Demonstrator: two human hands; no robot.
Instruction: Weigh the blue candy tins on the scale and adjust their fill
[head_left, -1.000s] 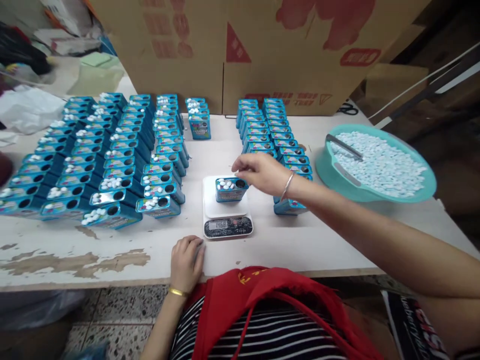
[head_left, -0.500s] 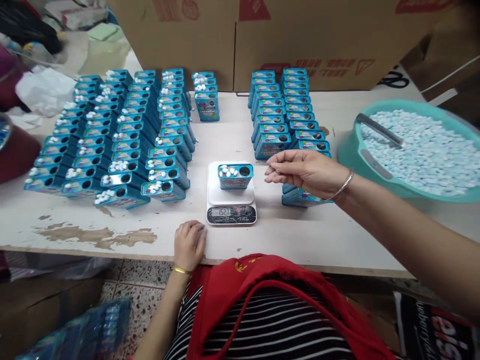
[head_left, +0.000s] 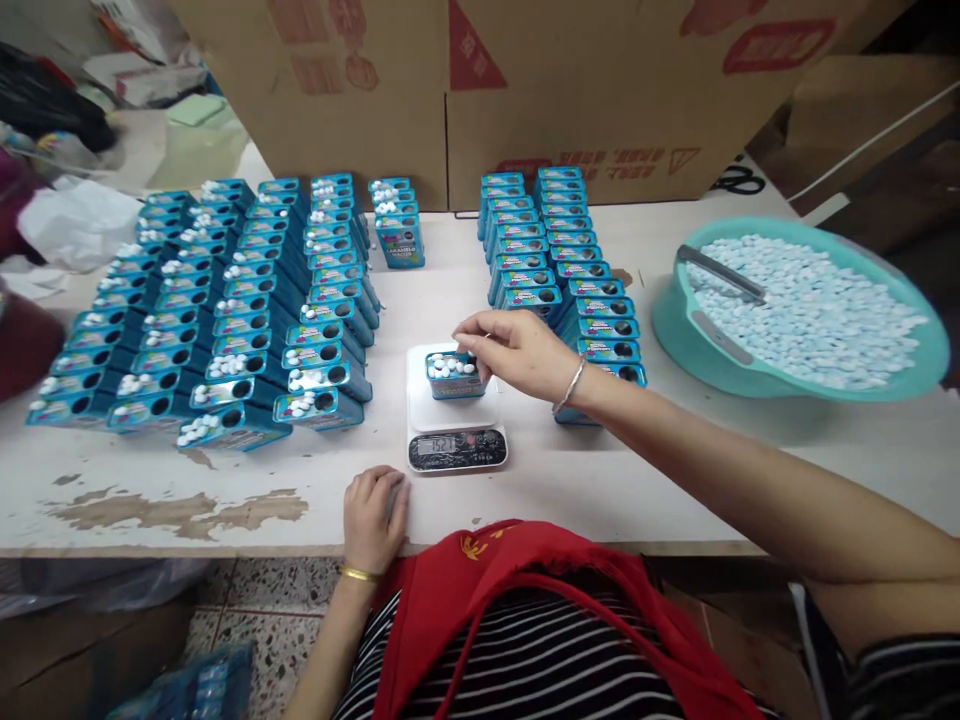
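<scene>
A small blue tin (head_left: 456, 386) with white candies (head_left: 452, 366) on its top stands on a white kitchen scale (head_left: 457, 452). Over the right end of this tin, my right hand (head_left: 517, 355) has its fingers pinched together, covering the tin's round hole. What the pinch holds is too small to make out. My left hand (head_left: 375, 515) rests on the table near the front edge, left of the scale, with loosely bent fingers, thumb apart, and nothing in it.
Rows of blue tins (head_left: 247, 420), many with candies on top, fill the left side. Other tins (head_left: 600, 308) stand in two rows right of centre. A turquoise basin (head_left: 675, 330) of pale candies holds a metal scoop (head_left: 720, 272). Cardboard boxes (head_left: 360, 110) stand behind.
My right hand has moved left, from beside the scale to over the tin's hole. The left hand stays on the table. The view has shifted slightly.
</scene>
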